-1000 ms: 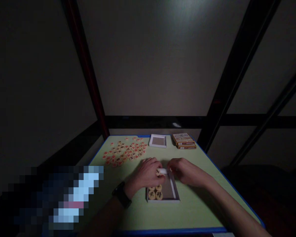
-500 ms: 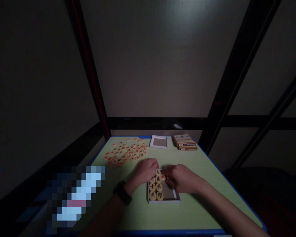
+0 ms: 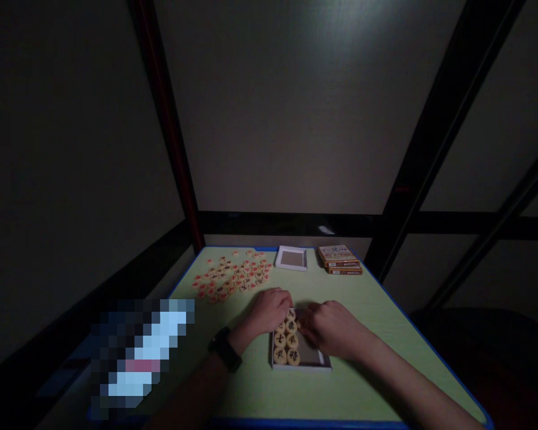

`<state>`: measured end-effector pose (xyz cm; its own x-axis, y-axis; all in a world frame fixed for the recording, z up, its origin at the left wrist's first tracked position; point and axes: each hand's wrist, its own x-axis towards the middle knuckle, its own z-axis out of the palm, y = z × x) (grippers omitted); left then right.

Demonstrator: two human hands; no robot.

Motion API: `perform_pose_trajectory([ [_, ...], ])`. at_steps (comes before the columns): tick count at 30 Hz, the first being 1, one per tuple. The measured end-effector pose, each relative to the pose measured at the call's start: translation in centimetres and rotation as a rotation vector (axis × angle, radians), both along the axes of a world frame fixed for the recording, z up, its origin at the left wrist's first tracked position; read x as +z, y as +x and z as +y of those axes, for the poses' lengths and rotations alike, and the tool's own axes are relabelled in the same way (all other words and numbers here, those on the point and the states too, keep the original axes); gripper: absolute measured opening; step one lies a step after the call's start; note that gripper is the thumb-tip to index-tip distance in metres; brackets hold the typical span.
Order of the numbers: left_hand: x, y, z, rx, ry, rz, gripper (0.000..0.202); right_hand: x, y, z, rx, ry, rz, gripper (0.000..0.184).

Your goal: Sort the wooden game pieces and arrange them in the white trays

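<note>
A shallow box (image 3: 313, 359) lies on the table in front of me, with two columns of round Chinese chess pieces (image 3: 292, 341) with black characters along its left side. My left hand (image 3: 271, 309) is curled over the box's far left corner and hides part of it and of the pieces there. Inside the box's far right part, my right hand (image 3: 329, 325) has its fingers pinched around a Chinese chess piece (image 3: 298, 325), of which only a pale edge shows beside the right column.
Many loose Chinese chess pieces (image 3: 237, 276), red and black, are spread over the far left of the green table (image 3: 367, 388). A white box lid or tray (image 3: 292, 259) lies at the back. Two stacked printed boxes (image 3: 339, 257) are to its right. A wall rises behind.
My right hand has turned a little, and the red-marked piece at its fingertips now shows only its edge. My left hand stays at the box's corner. The whole view has shifted slightly.
</note>
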<state>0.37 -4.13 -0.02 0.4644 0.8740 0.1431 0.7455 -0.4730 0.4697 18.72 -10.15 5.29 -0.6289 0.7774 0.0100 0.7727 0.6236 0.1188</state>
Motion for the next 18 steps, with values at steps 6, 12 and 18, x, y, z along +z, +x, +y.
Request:
perform_pose_trajectory([
  [6, 0.24, 0.03, -0.18, -0.007, 0.002, -0.004, 0.032, 0.02, 0.21, 0.19, 0.010, -0.002, 0.004, 0.025],
  [12, 0.03, -0.04, -0.19, -0.004, 0.013, -0.019, 0.033, -0.69, 0.03, 0.27, -0.015, 0.046, 0.000, 0.028],
  [18, 0.01, -0.03, -0.21, -0.010, 0.027, 0.011, 0.033, -0.77, 0.17, 0.37, -0.013, 0.043, 0.013, 0.022],
])
